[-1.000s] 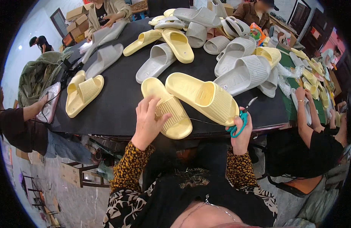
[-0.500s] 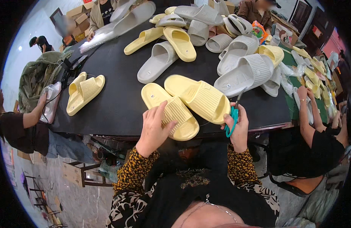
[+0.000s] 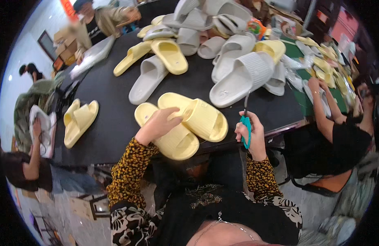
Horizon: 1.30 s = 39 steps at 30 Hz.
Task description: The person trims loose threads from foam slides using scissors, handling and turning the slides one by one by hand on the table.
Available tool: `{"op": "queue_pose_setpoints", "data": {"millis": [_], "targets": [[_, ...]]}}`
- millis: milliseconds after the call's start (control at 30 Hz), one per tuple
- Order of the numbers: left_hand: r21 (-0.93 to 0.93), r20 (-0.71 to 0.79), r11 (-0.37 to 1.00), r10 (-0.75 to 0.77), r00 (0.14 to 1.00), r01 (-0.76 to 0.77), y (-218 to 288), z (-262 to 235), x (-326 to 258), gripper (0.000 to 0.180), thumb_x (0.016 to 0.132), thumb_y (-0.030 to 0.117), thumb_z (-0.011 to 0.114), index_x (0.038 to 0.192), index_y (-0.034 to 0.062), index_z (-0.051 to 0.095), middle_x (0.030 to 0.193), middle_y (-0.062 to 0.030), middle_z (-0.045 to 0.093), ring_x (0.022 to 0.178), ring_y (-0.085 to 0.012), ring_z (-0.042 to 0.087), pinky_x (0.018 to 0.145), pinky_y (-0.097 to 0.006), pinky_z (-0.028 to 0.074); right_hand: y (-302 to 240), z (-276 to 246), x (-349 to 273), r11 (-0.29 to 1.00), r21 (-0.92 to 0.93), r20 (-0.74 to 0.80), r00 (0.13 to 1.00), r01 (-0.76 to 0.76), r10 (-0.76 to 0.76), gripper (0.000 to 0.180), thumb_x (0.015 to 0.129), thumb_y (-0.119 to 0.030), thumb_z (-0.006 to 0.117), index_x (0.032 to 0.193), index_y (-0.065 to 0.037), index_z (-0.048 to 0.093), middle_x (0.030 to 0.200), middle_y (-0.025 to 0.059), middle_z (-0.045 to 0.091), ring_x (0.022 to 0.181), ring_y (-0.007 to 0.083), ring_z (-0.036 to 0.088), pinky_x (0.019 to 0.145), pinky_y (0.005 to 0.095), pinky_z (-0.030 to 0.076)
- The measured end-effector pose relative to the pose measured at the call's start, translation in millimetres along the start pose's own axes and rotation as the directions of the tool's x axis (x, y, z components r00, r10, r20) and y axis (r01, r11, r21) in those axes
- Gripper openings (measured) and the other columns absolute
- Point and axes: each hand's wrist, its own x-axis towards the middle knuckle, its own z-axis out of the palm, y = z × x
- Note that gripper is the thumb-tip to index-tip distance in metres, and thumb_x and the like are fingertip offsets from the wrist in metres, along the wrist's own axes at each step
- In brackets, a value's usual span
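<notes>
A pair of yellow slide slippers lies side by side near the table's front edge: the left slipper and the right slipper. Over the left one rests my left hand, its fingers stretched out across the upper part of its strap; whether it presses on it I cannot tell. In my right hand is a pair of scissors with teal handles, blades pointing away from me, to the right of the pair. A thin thread seems to hang by the slippers' open ends.
Grey and yellow slippers are heaped on the dark table beyond my hands. Another yellow pair lies at the left. Co-workers handle slippers at the left and right edges; one person stands across the table, beside plastic bags.
My right hand has moved off the right slipper with the scissors. My left hand has slid up from the strap's middle, fingers now pointing right. The whole view has shifted.
</notes>
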Motion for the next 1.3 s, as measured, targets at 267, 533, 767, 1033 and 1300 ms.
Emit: {"op": "queue_pose_setpoints", "data": {"millis": [267, 533, 767, 1033, 1300], "targets": [[-0.403, 0.226, 0.878, -0.179, 0.958, 0.259, 14, -7, 3, 0.028, 0.089, 0.020, 0.060, 0.098, -0.0050, 0.064, 0.078, -0.0011, 0.061, 0.073, -0.0065, 0.053, 0.068, -0.023, 0.045, 4, -21, 5, 0.977, 0.204, 0.019, 0.998, -0.063, 0.061, 0.035, 0.085, -0.011, 0.060, 0.116, 0.001, 0.048, 0.071, 0.0063, 0.057, 0.052, 0.0101, 0.053, 0.046, 0.0233, 0.045], [-0.181, 0.266, 0.953, -0.189, 0.945, 0.241, 21, -8, 21, 0.046, 0.089, 0.021, 0.059, 0.126, -0.0040, 0.052, 0.109, -0.0110, 0.062, 0.095, -0.0120, 0.058, 0.084, -0.025, 0.046, 9, -24, 5, 0.977, 0.213, 0.024, 1.000, -0.010, 0.005, 0.036, 0.086, -0.013, 0.059, 0.116, 0.002, 0.047, 0.071, 0.0068, 0.057, 0.052, 0.0107, 0.053, 0.046, 0.0242, 0.046], [-0.397, 0.528, 0.823, -0.158, 0.835, 0.407, 7, -6, 33, 0.039, 0.089, 0.020, 0.061, 0.118, -0.0059, 0.058, 0.108, -0.0099, 0.064, 0.092, -0.0116, 0.059, 0.084, -0.024, 0.047, 9, -21, 3, 0.983, 0.184, -0.008, 1.000, 0.008, -0.007, 0.036, 0.086, -0.013, 0.058, 0.116, 0.002, 0.046, 0.071, 0.0069, 0.057, 0.052, 0.0103, 0.053, 0.047, 0.0238, 0.046], [-0.387, 0.502, 0.790, -0.253, 0.827, 0.476, 15, -1, 24, 0.032, 0.088, 0.017, 0.063, 0.110, -0.0063, 0.062, 0.099, -0.0066, 0.066, 0.087, -0.0087, 0.061, 0.079, -0.022, 0.049, 14, -23, 4, 0.985, 0.170, -0.026, 0.999, 0.033, -0.029, 0.037, 0.086, -0.014, 0.058, 0.117, 0.002, 0.046, 0.070, 0.0070, 0.057, 0.052, 0.0098, 0.053, 0.046, 0.0233, 0.046], [-0.344, 0.526, 0.824, -0.228, 0.820, 0.450, 27, 10, 22, 0.031, 0.086, 0.018, 0.067, 0.110, -0.0020, 0.065, 0.094, -0.0021, 0.067, 0.081, -0.0041, 0.059, 0.077, -0.020, 0.048, 18, -24, 3, 0.984, 0.170, -0.039, 0.998, 0.055, -0.049, 0.038, 0.086, -0.016, 0.058, 0.117, 0.002, 0.046, 0.071, 0.0074, 0.057, 0.053, 0.0108, 0.053, 0.047, 0.0240, 0.046]]}}
